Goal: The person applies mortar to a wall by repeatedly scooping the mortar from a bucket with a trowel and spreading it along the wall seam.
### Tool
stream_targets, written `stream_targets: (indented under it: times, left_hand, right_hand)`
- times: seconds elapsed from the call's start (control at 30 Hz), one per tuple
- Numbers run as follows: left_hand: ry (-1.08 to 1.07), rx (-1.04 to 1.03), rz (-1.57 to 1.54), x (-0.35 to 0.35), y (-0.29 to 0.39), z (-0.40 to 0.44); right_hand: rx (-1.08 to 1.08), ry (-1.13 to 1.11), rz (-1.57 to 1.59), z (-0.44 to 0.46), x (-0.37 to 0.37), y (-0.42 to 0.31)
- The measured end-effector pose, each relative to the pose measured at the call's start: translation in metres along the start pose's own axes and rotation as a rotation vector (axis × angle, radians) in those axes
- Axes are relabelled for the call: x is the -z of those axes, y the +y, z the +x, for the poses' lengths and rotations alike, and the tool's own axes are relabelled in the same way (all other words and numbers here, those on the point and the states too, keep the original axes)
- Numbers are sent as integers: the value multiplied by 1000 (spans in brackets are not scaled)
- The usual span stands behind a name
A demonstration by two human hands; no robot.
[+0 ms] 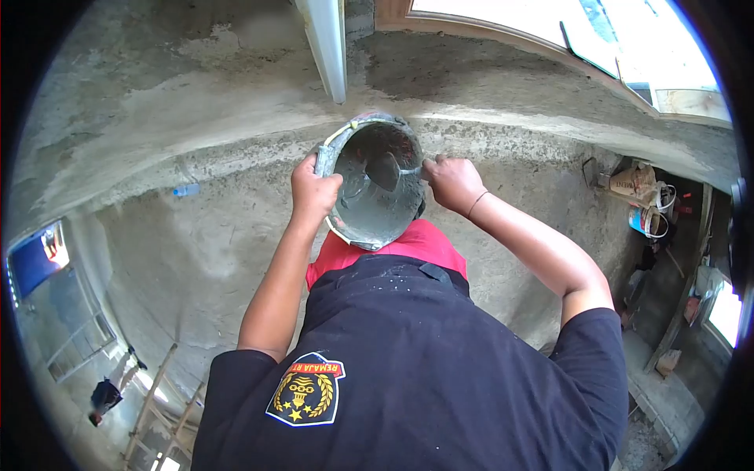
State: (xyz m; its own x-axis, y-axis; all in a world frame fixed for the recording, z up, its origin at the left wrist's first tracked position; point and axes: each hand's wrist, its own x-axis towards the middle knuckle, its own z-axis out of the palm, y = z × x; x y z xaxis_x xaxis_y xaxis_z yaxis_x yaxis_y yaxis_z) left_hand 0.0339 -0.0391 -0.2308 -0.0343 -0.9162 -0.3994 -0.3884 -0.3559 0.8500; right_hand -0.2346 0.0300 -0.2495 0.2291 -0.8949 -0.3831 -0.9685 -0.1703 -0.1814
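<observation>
While the left hand (316,192) grips the mortar-smeared bucket (382,118) at its handle, the right hand (454,184) is closed around a trowel (383,171), whose blade sits inside the bucket above wet grey mortar (365,225). The bucket's mouth faces the camera, just beyond the person's red garment (424,242).

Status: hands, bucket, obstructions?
Left hand gripping bucket by its handle. Right hand holding trowel, blade inside bucket. Grey paste coating bucket's inside. No obstruction visible at either hand.
</observation>
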Motion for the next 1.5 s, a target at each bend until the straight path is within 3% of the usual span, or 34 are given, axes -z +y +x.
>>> stream_targets:
  times: [0.33, 0.53, 0.7, 0.93, 1.5]
  left_hand:
    - [-38, -22, 94, -3, 34, -10]
    - [-28, -45, -58, -6, 45, -25]
    - [-38, -76, -21, -4, 42, -16]
    - [-22, -131, -86, -5, 34, -15]
    - [82, -52, -147, -3, 30, -23]
  right_hand:
    - [113, 66, 20, 0, -8, 28]
    - [144, 80, 103, -20, -19, 31]
    - [115, 241, 235, -48, -15, 37]
    - [-103, 247, 308, -79, -16, 37]
    - [-135, 310, 428, -92, -35, 35]
